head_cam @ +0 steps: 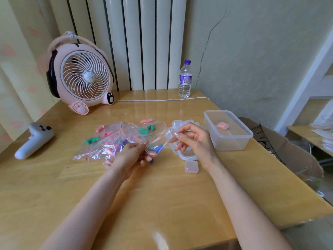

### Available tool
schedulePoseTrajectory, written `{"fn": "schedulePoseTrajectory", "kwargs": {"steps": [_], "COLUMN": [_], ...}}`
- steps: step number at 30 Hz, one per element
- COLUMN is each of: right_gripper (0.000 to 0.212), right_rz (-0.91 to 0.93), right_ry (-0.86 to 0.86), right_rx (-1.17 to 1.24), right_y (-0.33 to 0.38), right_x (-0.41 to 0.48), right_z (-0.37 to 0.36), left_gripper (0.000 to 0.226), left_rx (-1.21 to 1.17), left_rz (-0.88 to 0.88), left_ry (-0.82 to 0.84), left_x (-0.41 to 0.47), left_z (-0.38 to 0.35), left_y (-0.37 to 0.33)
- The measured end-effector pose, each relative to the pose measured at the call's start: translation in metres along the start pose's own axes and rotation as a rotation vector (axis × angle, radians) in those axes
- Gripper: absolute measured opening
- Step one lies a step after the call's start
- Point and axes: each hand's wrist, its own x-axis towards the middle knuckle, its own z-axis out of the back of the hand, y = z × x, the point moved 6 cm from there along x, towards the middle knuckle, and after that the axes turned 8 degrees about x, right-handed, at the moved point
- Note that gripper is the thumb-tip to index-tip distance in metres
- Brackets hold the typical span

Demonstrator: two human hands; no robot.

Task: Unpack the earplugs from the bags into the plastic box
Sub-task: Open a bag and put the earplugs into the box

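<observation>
Pink fan (81, 76), water bottle (185, 80), controller (34, 139)

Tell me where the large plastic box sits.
Head view: the large plastic box sits right of the right hand, near the table's right edge.

Figure: the person's two arms, seen from above. The left forearm (93, 201) enters at the lower left of the frame and the right forearm (239, 199) at the lower right. Both are bare from the frame edge to the wrist, and each narrows to a slim wrist near the centre. The left hand (133, 154) has slender fingers (145, 162) whose nails are too blurred to describe. The right hand (192, 139) has long, slender fingers (183, 129) with long nails, rounded at the tip and finished in a pale gloss. This shows most clearly on the nail (176, 134) nearest the frame centre.
</observation>
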Motion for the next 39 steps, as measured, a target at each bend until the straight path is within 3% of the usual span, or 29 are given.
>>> {"fn": "schedulePoseTrajectory", "kwargs": {"steps": [4,9,11,15,18,21,23,30,32,35,39], "right_gripper": [0.012,0.01,0.002,0.012,0.033,0.02,0.016,0.026,0.023,0.01,0.019], "right_rz": [0.021,0.017,-0.01,-0.047,-0.059,-0.002,0.028,0.068,0.039,-0.096,-0.327], "right_ry": [0.02,0.059,0.1,0.109,0.143,0.204,0.178,0.099,0.07,0.048,0.14], "right_rx": [-0.002,-0.008,0.021,0.003,-0.211,-0.574,-0.649,-0.663,-0.571,-0.337,-0.16], "right_y": [-0.002,-0.005,-0.004,-0.009,-0.019,-0.027,-0.029,-0.029,-0.029,-0.031,-0.036], "right_x": [0.0,0.0,0.0,0.0,-0.001,-0.003,-0.003,-0.001,-0.001,0.002,0.002], "right_z": [-0.003,-0.007,-0.01,-0.011,-0.014,-0.024,-0.028,-0.027,-0.025,-0.027,-0.042], "left_gripper": [0.042,0.043,0.042,0.041,0.038,0.035,0.035,0.032,0.033,0.034,0.038], "left_rx": [0.152,0.222,0.2,-0.015,-0.148,-0.215,-0.216,-0.094,-0.038,0.009,0.056], "left_rz": [-0.041,-0.062,-0.049,0.013,0.062,0.097,0.109,0.034,-0.004,-0.051,-0.123], "left_ry": [-0.071,-0.094,-0.096,-0.02,0.033,0.057,0.055,0.098,0.104,0.101,0.101], "left_x": [0.003,0.007,0.008,0.008,0.008,0.009,0.009,0.007,0.008,0.009,0.007], "left_z": [0.004,0.006,0.008,0.005,0.001,-0.001,-0.001,-0.005,-0.004,-0.004,-0.006], "left_y": [0.001,0.004,0.005,0.006,0.007,0.008,0.01,0.009,0.008,0.007,0.002]}}
